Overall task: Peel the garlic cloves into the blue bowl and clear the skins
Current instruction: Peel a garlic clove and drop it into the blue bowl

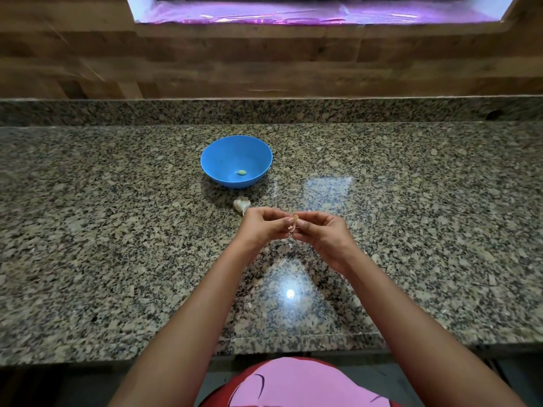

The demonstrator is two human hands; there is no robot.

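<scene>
A blue bowl (pixel 223 151) stands on the granite counter with one peeled garlic clove (pixel 241 172) lying in its bottom. Just in front of the bowl lies a partial garlic bulb (pixel 241 204) in its white skin. Closer to me, above the counter, my left hand (pixel 263 227) and my right hand (pixel 318 230) meet fingertip to fingertip. Between them they pinch a small garlic clove (pixel 294 221) with a curl of papery skin hanging off it. Most of that clove is hidden by my fingers.
The speckled granite counter (pixel 117 230) runs the full width, with a low granite upstand and a wood-look wall (pixel 264 60) behind it. A small skin flake (pixel 290 245) lies under my hands. The counter's front edge (pixel 293 337) is near my body.
</scene>
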